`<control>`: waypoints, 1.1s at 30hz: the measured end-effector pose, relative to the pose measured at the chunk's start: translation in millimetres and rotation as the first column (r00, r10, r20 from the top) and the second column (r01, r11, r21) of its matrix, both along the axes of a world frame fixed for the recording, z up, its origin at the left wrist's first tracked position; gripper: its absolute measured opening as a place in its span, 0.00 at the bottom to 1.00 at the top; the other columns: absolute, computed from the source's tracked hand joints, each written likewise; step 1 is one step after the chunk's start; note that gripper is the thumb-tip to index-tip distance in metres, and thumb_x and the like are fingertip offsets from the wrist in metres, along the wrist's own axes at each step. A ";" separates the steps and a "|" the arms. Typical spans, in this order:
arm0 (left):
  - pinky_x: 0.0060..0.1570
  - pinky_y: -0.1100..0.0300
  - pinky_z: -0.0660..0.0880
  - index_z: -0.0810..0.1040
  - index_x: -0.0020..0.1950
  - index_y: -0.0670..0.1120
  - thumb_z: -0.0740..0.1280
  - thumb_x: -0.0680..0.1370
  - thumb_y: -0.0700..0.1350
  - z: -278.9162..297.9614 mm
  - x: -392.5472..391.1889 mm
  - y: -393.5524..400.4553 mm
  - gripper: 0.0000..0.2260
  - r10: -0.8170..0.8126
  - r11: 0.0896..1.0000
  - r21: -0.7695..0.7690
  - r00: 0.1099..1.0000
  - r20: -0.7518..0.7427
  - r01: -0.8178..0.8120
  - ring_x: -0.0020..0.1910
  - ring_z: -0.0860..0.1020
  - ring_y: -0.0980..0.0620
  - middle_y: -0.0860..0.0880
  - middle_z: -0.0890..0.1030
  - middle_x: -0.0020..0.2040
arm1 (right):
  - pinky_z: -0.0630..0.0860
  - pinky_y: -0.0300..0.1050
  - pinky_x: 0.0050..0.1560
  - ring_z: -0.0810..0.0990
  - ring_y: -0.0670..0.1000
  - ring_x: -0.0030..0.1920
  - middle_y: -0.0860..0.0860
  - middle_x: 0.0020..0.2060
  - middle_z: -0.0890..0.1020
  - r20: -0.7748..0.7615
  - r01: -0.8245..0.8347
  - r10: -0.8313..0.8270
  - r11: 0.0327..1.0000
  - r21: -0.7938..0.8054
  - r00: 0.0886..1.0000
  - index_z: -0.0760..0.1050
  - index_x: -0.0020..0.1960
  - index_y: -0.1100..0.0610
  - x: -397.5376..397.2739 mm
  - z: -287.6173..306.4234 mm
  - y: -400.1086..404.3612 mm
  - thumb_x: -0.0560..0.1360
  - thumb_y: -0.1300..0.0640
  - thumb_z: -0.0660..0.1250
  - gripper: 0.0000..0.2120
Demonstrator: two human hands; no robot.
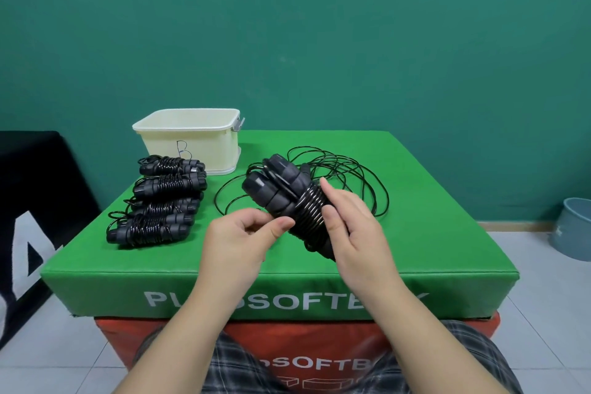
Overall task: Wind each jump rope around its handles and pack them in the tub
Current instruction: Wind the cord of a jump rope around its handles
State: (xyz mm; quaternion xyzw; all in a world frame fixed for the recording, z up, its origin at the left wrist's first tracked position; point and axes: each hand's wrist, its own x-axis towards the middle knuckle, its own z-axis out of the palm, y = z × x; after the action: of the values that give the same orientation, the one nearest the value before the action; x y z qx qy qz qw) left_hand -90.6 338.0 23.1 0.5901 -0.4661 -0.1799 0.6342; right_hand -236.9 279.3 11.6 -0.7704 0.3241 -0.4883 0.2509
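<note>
My right hand (350, 227) grips a pair of black jump rope handles (281, 189) held side by side, with black cord coiled round their lower half. My left hand (246, 230) pinches the cord next to the coils. Loose loops of black cord (351, 169) lie on the green box behind the handles. Several wound jump ropes (160, 201) lie in a row at the left. A cream tub (188, 137) marked "B" stands at the back left; its inside is hidden from view.
The green soft box (415, 249) sits on a red one (319, 345). A black padded block (32, 201) stands at the left. A grey-blue bucket (575, 227) is on the tiled floor at the right. A green wall lies behind.
</note>
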 end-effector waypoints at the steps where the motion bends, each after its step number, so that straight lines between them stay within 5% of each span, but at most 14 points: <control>1: 0.23 0.69 0.62 0.79 0.30 0.49 0.74 0.69 0.44 -0.2 -1.8 0.8 0.09 0.009 1.000 -0.010 0.999 0.049 -0.008 0.21 0.65 0.59 0.55 0.71 0.20 | 0.64 0.34 0.63 0.69 0.38 0.61 0.37 0.57 0.71 -0.068 0.012 -0.010 1.000 0.027 0.998 0.63 0.72 0.46 -1.2 0.6 -0.3 0.74 0.38 0.55 0.28; 4: 0.27 0.70 0.64 0.79 0.33 0.52 0.74 0.70 0.46 -0.5 -6.1 0.3 0.07 0.050 0.998 -0.043 0.981 0.187 -0.043 0.24 0.69 0.60 0.58 0.75 0.25 | 0.58 0.35 0.68 0.62 0.41 0.68 0.39 0.63 0.65 -0.260 0.026 -0.004 0.996 0.081 0.966 0.51 0.78 0.51 -3.5 1.3 1.6 0.65 0.32 0.67 0.50; 7: 0.32 0.69 0.67 0.80 0.35 0.53 0.73 0.71 0.45 -1.7 -6.4 -0.3 0.06 0.073 0.996 -0.080 0.944 0.322 -0.049 0.32 0.74 0.60 0.57 0.77 0.30 | 0.54 0.33 0.67 0.58 0.45 0.72 0.46 0.70 0.64 -0.351 0.055 -0.024 0.995 0.079 0.936 0.44 0.78 0.52 -1.3 -0.2 2.6 0.65 0.44 0.77 0.55; 11: 0.38 0.67 0.70 0.84 0.44 0.47 0.68 0.75 0.49 -5.4 -2.6 0.2 0.07 0.014 0.996 -0.091 0.908 0.418 0.026 0.39 0.76 0.57 0.56 0.79 0.35 | 0.59 0.33 0.66 0.64 0.44 0.70 0.46 0.70 0.67 -0.249 0.073 -0.035 0.986 0.147 0.968 0.47 0.78 0.50 -2.0 -1.4 0.5 0.67 0.50 0.77 0.51; 15: 0.37 0.68 0.68 0.78 0.39 0.57 0.63 0.75 0.49 -4.9 3.0 -2.0 0.07 -0.029 0.993 -0.087 0.887 0.460 0.077 0.39 0.75 0.57 0.54 0.77 0.33 | 0.70 0.44 0.64 0.74 0.45 0.62 0.43 0.64 0.74 -0.144 0.053 -0.029 0.984 0.168 0.989 0.56 0.75 0.45 -1.4 -4.2 2.3 0.66 0.52 0.76 0.44; 18: 0.36 0.72 0.67 0.72 0.37 0.63 0.63 0.76 0.49 -4.2 3.4 -2.5 0.10 -0.019 0.994 -0.084 0.879 0.476 0.067 0.37 0.75 0.60 0.55 0.76 0.32 | 0.71 0.41 0.60 0.75 0.44 0.58 0.41 0.60 0.75 -0.105 0.060 -0.044 0.986 0.155 0.993 0.60 0.72 0.44 -2.7 -4.8 2.8 0.66 0.53 0.74 0.39; 21: 0.32 0.71 0.65 0.73 0.38 0.57 0.64 0.78 0.47 -6.1 2.1 -3.8 0.10 -0.060 0.995 -0.045 0.923 0.380 0.084 0.31 0.72 0.61 0.58 0.75 0.29 | 0.71 0.37 0.58 0.76 0.42 0.57 0.38 0.57 0.76 -0.009 0.025 -0.024 0.977 0.213 1.000 0.63 0.70 0.42 -2.0 -2.9 5.2 0.65 0.51 0.73 0.36; 28: 0.27 0.63 0.58 0.59 0.34 0.55 0.45 0.74 0.73 -21.4 17.5 -9.4 0.23 -0.085 0.994 -0.015 0.827 0.555 0.112 0.27 0.65 0.57 0.54 0.65 0.25 | 0.74 0.32 0.44 0.80 0.39 0.47 0.44 0.55 0.80 0.300 -0.229 0.115 0.896 0.380 0.947 0.72 0.59 0.43 -2.0 7.5 9.3 0.61 0.55 0.71 0.27; 31: 0.27 0.66 0.59 0.63 0.37 0.55 0.48 0.72 0.74 -22.7 20.0 -12.0 0.24 -0.155 0.984 -0.002 0.869 0.471 0.176 0.27 0.66 0.59 0.59 0.70 0.28 | 0.72 0.37 0.32 0.80 0.45 0.40 0.48 0.50 0.82 0.371 -0.322 0.162 0.848 0.422 0.914 0.74 0.56 0.44 1.1 7.3 11.8 0.58 0.54 0.72 0.27; 33: 0.28 0.68 0.61 0.69 0.43 0.52 0.53 0.69 0.76 -21.1 18.9 -14.4 0.27 -0.231 0.967 -0.035 0.931 0.281 0.251 0.26 0.67 0.61 0.60 0.73 0.31 | 0.71 0.40 0.28 0.81 0.50 0.36 0.47 0.46 0.83 0.405 -0.372 0.192 0.821 0.433 0.894 0.75 0.56 0.45 2.6 6.9 12.6 0.56 0.51 0.72 0.28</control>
State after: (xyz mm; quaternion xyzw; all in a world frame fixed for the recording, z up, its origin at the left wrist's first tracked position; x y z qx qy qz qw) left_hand -71.6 323.6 2.0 0.5249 -0.6244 -0.1564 0.5569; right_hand -234.2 291.9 18.5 -0.6213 0.2707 -0.4711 0.5646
